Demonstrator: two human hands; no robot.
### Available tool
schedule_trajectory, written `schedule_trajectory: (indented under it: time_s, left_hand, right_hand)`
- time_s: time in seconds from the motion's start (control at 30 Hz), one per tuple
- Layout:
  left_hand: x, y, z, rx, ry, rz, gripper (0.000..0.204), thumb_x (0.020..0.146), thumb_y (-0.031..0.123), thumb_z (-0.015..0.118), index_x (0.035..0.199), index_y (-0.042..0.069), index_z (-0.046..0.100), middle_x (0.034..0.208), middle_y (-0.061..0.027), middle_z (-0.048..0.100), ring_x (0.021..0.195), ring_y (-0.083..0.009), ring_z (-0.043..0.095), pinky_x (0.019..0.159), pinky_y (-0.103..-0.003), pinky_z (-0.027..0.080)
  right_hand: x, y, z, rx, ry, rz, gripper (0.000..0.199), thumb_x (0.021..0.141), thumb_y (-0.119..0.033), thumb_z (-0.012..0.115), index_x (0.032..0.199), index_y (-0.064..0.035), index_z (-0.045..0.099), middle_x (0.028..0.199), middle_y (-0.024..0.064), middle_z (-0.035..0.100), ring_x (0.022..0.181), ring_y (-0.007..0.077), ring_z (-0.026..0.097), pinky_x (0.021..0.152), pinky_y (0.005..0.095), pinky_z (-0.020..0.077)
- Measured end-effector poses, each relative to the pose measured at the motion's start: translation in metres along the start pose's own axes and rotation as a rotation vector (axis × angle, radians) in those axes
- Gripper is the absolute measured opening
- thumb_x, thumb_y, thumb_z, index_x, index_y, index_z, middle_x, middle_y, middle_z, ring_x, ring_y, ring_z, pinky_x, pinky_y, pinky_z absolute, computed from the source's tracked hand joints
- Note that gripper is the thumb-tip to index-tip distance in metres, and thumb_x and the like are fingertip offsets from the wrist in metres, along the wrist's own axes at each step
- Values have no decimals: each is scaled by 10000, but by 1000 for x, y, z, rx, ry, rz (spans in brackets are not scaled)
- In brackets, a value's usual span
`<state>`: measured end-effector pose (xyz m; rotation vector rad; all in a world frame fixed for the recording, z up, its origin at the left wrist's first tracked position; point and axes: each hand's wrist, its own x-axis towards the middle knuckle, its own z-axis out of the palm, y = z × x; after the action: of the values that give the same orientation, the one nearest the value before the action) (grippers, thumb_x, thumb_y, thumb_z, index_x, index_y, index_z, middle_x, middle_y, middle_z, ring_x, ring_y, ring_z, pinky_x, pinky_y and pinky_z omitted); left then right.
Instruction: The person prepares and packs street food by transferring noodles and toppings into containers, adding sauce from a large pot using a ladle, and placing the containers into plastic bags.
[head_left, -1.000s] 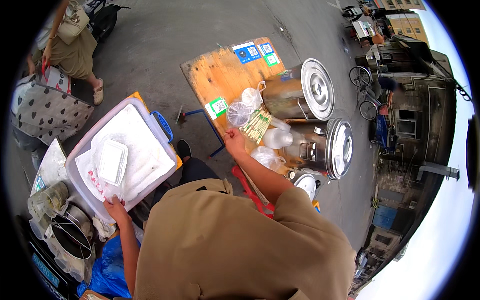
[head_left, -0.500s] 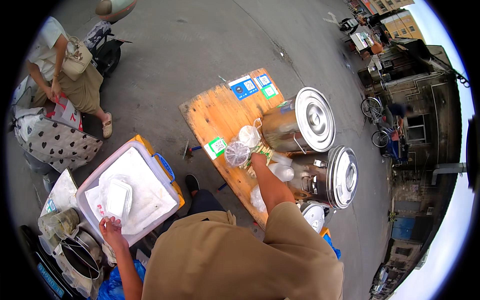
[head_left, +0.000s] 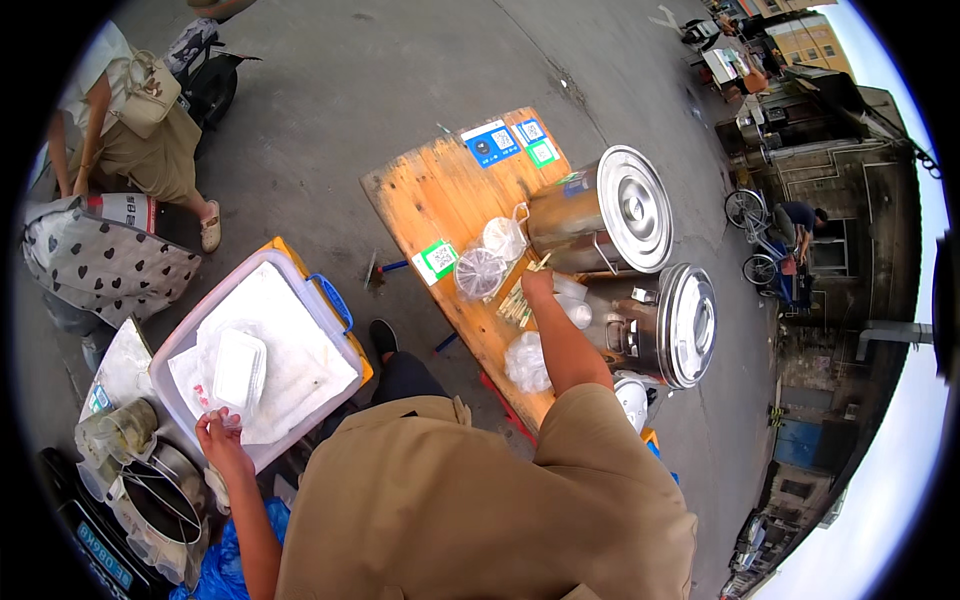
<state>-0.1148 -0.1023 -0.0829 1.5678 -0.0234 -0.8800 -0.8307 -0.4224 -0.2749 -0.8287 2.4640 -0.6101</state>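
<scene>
My left hand (head_left: 222,440) is closed on the edge of a clear plastic bag (head_left: 212,385), over the near left corner of a plastic tub. In that bag lies a white lidded takeaway box (head_left: 240,368). On the wooden table, my right hand (head_left: 539,284) pinches pale thin sticks that look like disposable chopsticks (head_left: 540,263). Just left of it lies a pile of similar sticks (head_left: 514,306). Two clear bags, one round and full (head_left: 480,272) and one whitish (head_left: 503,238), sit beside the pile. Clear plastic cups (head_left: 573,300) lie right of my wrist.
Two lidded steel barrels (head_left: 560,228) stand along the right of the wooden table (head_left: 420,190). A white cloth (head_left: 290,310) lines the tub (head_left: 300,420). At left, a person (head_left: 150,150) stands by a heart-patterned cover (head_left: 110,270). A wire-handled pot (head_left: 165,495) sits lower left.
My right hand has moved slightly right and away from the round bag, with pale sticks now showing at its fingers. My left hand stays at the bag. The person at left has lowered a hand.
</scene>
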Motion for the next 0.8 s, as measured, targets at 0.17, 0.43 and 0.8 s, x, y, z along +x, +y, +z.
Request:
schedule_trajectory:
  time_s: [0.17,0.43,0.8]
  left_hand:
    - [-18,6,-26,50,89,76,386,1010,159,576,1361,99,429,983,-85,695,759,-174,665,714,-287,501]
    - [-14,3,-13,-5,-53,117,279,1035,100,526,1288,51,632,1063,-82,737,789,-138,707,695,-240,493]
    - [-33,-2,-22,-164,34,132,258,1046,64,497,1230,16,670,1147,-71,692,860,-128,673,764,-248,525]
  right_hand:
    - [-82,-95,-40,295,-241,-106,223,904,-148,642,1059,-2,575,882,97,671,658,167,638,506,313,493]
    - [-346,-237,7,704,-932,-88,137,952,-113,708,1020,-72,597,870,29,665,738,121,666,620,234,558]
    - [-579,-281,163,-75,-1246,-522,219,930,-211,710,1064,-74,604,897,13,628,739,118,615,614,268,493]
